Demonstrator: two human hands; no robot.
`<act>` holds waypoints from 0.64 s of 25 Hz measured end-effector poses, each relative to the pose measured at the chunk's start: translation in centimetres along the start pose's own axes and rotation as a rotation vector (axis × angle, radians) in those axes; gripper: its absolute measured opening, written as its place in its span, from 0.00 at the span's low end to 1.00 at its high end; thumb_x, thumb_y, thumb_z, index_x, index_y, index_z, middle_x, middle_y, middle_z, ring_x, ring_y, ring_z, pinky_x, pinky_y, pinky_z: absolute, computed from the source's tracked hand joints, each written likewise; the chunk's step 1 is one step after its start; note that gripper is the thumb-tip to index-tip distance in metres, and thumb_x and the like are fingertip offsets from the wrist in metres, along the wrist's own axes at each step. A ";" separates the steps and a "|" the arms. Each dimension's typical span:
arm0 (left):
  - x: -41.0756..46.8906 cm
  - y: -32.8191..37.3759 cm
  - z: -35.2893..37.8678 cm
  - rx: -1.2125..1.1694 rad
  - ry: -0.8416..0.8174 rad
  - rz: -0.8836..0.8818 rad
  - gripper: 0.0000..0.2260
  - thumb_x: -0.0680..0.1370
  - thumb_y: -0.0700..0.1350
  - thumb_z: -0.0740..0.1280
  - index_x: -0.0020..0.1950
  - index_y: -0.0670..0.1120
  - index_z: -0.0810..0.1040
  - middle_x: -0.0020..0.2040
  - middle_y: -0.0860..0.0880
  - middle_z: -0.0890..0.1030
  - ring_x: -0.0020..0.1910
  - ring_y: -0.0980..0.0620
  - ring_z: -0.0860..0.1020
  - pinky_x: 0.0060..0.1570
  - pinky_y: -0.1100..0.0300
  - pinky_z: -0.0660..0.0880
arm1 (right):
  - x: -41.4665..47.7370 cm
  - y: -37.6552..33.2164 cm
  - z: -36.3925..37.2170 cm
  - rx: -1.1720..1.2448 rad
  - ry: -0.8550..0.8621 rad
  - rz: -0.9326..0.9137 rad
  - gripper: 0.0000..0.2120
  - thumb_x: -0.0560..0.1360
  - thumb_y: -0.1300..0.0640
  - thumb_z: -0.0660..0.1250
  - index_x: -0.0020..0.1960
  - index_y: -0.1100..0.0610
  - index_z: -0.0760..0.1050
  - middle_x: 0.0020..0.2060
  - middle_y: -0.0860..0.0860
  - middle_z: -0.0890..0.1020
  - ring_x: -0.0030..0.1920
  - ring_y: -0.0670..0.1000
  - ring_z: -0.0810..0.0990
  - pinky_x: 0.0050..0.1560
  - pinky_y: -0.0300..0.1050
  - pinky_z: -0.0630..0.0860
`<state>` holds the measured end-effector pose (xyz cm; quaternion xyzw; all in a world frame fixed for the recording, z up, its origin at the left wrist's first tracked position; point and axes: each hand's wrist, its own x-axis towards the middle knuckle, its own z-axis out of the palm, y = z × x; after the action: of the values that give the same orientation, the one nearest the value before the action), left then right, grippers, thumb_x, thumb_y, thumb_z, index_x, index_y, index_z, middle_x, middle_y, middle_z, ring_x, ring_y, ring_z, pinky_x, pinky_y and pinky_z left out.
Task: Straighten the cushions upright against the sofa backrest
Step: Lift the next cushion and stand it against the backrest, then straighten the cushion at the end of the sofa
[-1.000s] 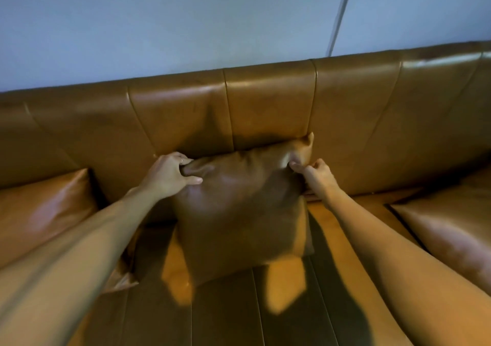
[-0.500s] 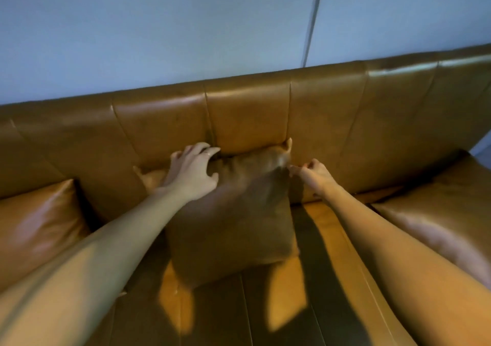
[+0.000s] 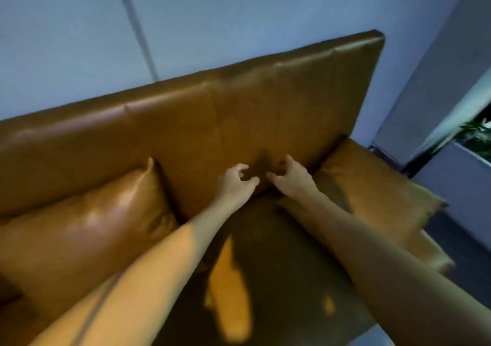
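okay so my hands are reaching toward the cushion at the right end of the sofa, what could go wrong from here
1. The right cushion lies flat near the open end of the sofa seat; a careless pull might slide it off the edge.
2. Both the left hand and right hand are empty, close together near the backrest; gripping one corner only might leave it tilted.
3. The left forearm passes close to the upright left cushion and could nudge it over.

Your sofa backrest looks like smooth tan leather or leatherette, its top edge catching a soft sheen. Left of it, the cushion leaning against the backrest is the same material but glossier, with bright highlights. The cushion at the backrest's right end looks duller, almost matt. Behind the backrest, the wall is a smooth, matt painted surface.
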<state>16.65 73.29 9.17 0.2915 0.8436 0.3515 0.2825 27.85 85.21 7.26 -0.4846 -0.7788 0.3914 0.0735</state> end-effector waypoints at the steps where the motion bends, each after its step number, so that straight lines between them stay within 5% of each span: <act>1: 0.4 1.6 2.9 -0.071 -0.015 -0.053 0.22 0.76 0.55 0.69 0.69 0.55 0.73 0.66 0.50 0.76 0.59 0.52 0.74 0.48 0.58 0.70 | 0.6 2.4 -1.9 -0.039 0.005 -0.025 0.37 0.74 0.38 0.69 0.77 0.49 0.60 0.73 0.54 0.70 0.68 0.58 0.75 0.66 0.60 0.74; 6: 2.0 6.9 14.6 -0.327 -0.057 -0.307 0.25 0.76 0.54 0.71 0.70 0.49 0.71 0.70 0.45 0.72 0.68 0.42 0.70 0.64 0.48 0.70 | 3.5 13.0 -10.2 -0.127 -0.003 -0.039 0.34 0.74 0.36 0.66 0.75 0.46 0.60 0.71 0.54 0.69 0.65 0.60 0.75 0.63 0.65 0.75; 11: 2.6 8.9 21.7 -0.506 -0.149 -0.462 0.34 0.75 0.54 0.72 0.77 0.50 0.62 0.72 0.44 0.69 0.68 0.40 0.70 0.59 0.46 0.71 | 6.5 20.5 -14.2 -0.201 0.007 0.001 0.37 0.74 0.34 0.65 0.77 0.45 0.56 0.76 0.56 0.64 0.73 0.65 0.67 0.70 0.73 0.63; 16: 3.7 8.7 26.2 -0.561 -0.143 -0.643 0.42 0.74 0.56 0.73 0.80 0.49 0.53 0.74 0.41 0.67 0.70 0.37 0.68 0.64 0.41 0.67 | 9.6 25.7 -15.4 -0.285 0.044 0.071 0.42 0.74 0.33 0.65 0.80 0.47 0.52 0.80 0.58 0.58 0.77 0.65 0.60 0.71 0.73 0.57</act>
<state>34.57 92.11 -0.80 -0.0506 0.7416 0.4403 0.5036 48.37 107.09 -2.25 -0.5258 -0.8071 0.2685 0.0071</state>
